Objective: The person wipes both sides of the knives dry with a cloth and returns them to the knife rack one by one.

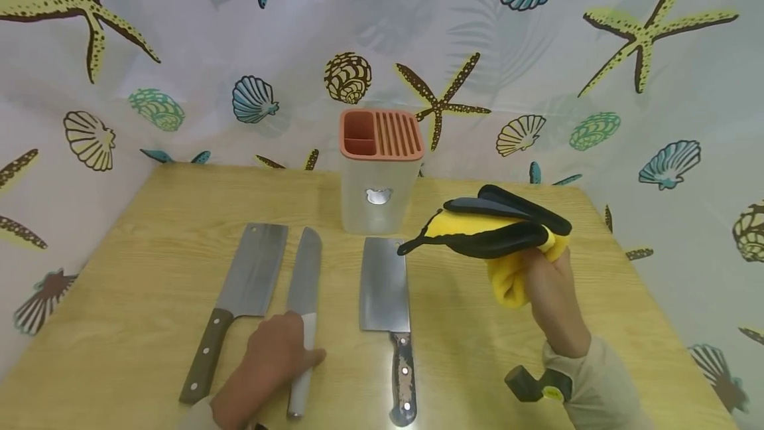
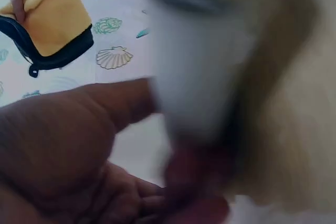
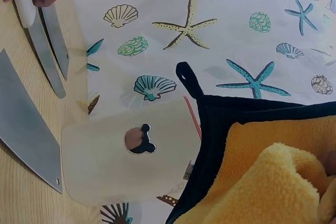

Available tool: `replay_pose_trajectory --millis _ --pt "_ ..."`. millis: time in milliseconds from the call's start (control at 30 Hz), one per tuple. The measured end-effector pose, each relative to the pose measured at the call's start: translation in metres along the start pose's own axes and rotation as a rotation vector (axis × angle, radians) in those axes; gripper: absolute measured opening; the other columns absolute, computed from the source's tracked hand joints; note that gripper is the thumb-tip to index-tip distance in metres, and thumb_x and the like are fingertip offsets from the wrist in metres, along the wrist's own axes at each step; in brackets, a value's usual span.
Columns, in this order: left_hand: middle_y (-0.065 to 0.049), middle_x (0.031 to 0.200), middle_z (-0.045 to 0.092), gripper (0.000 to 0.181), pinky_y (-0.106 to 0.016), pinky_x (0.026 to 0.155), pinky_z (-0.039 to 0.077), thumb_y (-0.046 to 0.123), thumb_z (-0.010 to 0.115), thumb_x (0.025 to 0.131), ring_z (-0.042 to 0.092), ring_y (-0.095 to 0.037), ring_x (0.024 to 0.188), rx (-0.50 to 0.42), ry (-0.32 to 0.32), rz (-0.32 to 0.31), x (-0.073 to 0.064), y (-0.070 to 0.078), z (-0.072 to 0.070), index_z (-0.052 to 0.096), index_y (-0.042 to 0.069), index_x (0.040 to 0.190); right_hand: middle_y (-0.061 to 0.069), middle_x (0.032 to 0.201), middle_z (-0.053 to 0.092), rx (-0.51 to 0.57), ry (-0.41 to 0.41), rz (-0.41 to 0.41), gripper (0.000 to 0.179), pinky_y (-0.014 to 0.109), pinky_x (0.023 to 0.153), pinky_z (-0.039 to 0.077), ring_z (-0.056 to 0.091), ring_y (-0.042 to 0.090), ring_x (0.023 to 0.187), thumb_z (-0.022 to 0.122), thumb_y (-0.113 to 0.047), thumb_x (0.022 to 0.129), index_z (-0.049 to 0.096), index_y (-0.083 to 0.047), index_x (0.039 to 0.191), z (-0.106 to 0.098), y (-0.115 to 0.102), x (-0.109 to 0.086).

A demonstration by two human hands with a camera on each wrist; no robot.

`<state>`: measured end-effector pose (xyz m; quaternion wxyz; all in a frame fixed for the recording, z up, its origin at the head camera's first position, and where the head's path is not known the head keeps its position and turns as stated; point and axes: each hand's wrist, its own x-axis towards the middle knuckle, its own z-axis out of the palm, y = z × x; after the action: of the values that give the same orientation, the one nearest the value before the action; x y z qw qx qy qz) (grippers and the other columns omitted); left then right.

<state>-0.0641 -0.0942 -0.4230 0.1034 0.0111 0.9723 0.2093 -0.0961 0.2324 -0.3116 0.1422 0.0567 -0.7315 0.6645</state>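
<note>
My left hand (image 1: pixel 279 349) grips the white handle (image 1: pixel 301 390) of a long knife (image 1: pixel 306 271), whose blade points away over the table. In the left wrist view the handle is blurred, with the thumb and fingers about it. Raised above the table's right side, my right hand (image 1: pixel 552 287) holds a yellow cloth (image 1: pixel 513 271) with a dark border and a hanging loop. The cloth hides most of those fingers. Left of the knife lies a dark-handled cleaver (image 1: pixel 253 271); right of it, another cleaver (image 1: pixel 384 287) with a worn, riveted handle.
A whitish knife block (image 1: pixel 373 198) with a slotted orange top stands at the back of the wooden table (image 1: pixel 161 251). Behind it and at both sides hangs a sheet (image 1: pixel 298 32) printed with shells and starfish.
</note>
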Motion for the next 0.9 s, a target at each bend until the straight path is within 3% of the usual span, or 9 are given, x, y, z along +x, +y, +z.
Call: replay_pose_trajectory --millis 267,467,700,833,900 --pt "-0.005 0.065 0.054 0.032 -0.028 0.047 0.037 0.031 0.072 0.077 0.049 -0.018 0.056 -0.171 0.037 0.006 0.002 0.002 0.003 0.054 0.005 0.072 -0.001 0.059 0.060 0.022 -0.024 -0.014 0.027 0.024 0.041 0.044 0.052 0.010 0.043 0.040 -0.004 0.103 0.062 -0.008 0.088 0.003 -0.002 0.000" --pt "-0.001 0.062 0.055 0.023 -0.024 0.046 0.040 0.024 0.071 0.078 0.050 -0.012 0.053 -0.290 0.076 0.037 -0.010 0.020 0.000 0.054 0.009 0.072 -0.002 0.058 0.059 0.035 -0.053 -0.043 0.028 0.025 0.039 0.043 0.051 0.010 0.042 0.040 -0.005 0.103 0.062 -0.008 0.086 0.006 -0.006 0.001" --pt "0.005 0.058 0.052 0.025 -0.020 0.045 0.037 0.026 0.074 0.078 0.045 -0.007 0.050 -0.326 0.162 0.154 -0.028 0.045 -0.001 0.053 0.013 0.073 -0.004 0.059 0.060 0.116 -0.150 -0.176 0.030 0.025 0.037 0.040 0.049 0.011 0.041 0.042 -0.006 0.104 0.066 -0.012 0.087 0.016 -0.015 -0.001" --pt "0.007 0.058 0.050 0.025 -0.018 0.045 0.035 0.025 0.074 0.076 0.042 -0.004 0.050 -0.336 0.195 0.214 -0.034 0.057 0.002 0.052 0.015 0.074 -0.010 0.062 0.062 0.129 -0.205 -0.326 0.038 0.022 0.039 0.041 0.051 0.006 0.043 0.039 0.005 0.102 0.068 -0.018 0.092 0.029 -0.019 -0.006" --pt "0.007 0.059 0.051 0.023 -0.017 0.046 0.036 0.024 0.074 0.076 0.042 -0.003 0.051 -0.355 0.199 0.235 -0.034 0.063 0.002 0.052 0.015 0.075 -0.009 0.081 0.070 0.098 -0.229 -0.418 0.040 0.019 0.052 0.049 0.060 0.004 0.058 0.040 0.014 0.097 0.069 -0.012 0.107 0.039 -0.019 -0.010"
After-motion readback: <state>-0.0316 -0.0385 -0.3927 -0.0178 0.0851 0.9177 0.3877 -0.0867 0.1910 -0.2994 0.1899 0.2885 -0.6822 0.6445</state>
